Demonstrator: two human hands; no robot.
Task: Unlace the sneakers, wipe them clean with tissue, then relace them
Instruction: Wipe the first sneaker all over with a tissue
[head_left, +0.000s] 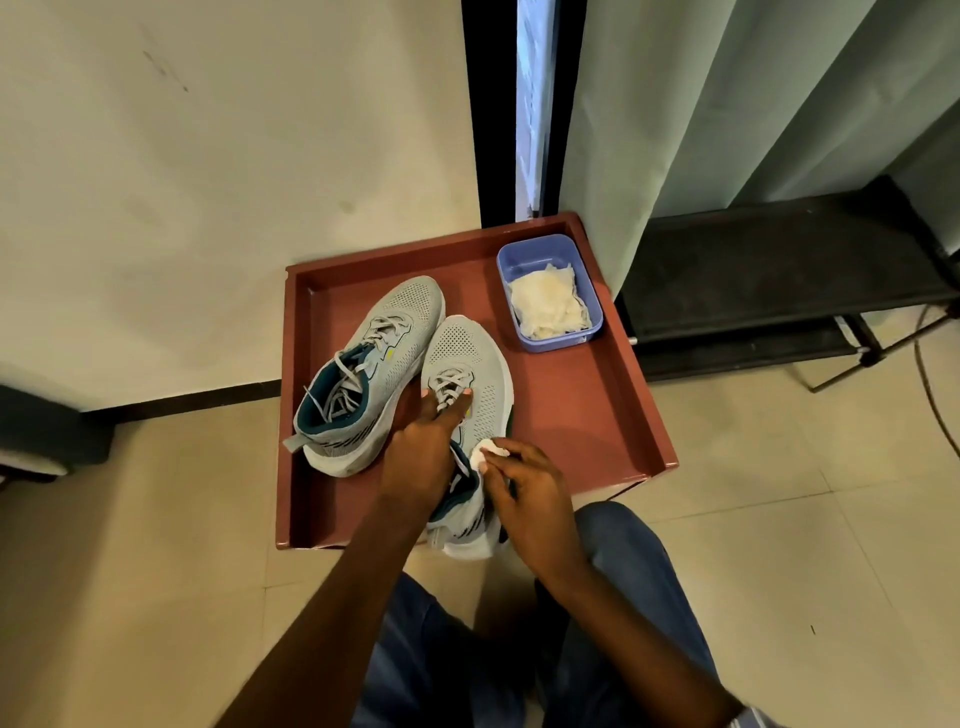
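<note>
Location: on the red tray (613, 395), 2 grey mesh sneakers lie side by side, toes pointing away from the person.
Near sneaker (470, 364): long axis runs from heel at the tray's front edge to toe; laces in place.
Left hand (423, 457): rests on the near sneaker's tongue, fingers (430, 402) straight and apart, touching the laces.
Right hand (530, 491): just right of the collar, fingertips pinching a small white tissue wad (491, 449) against the sneaker's side.
Far sneaker (363, 364): left of both hands, laced loosely.
Tissue supply: crumpled sheets in a blue plastic box (587, 280), far right corner.
Judgement: the right hand is nearer for wiping.
</note>
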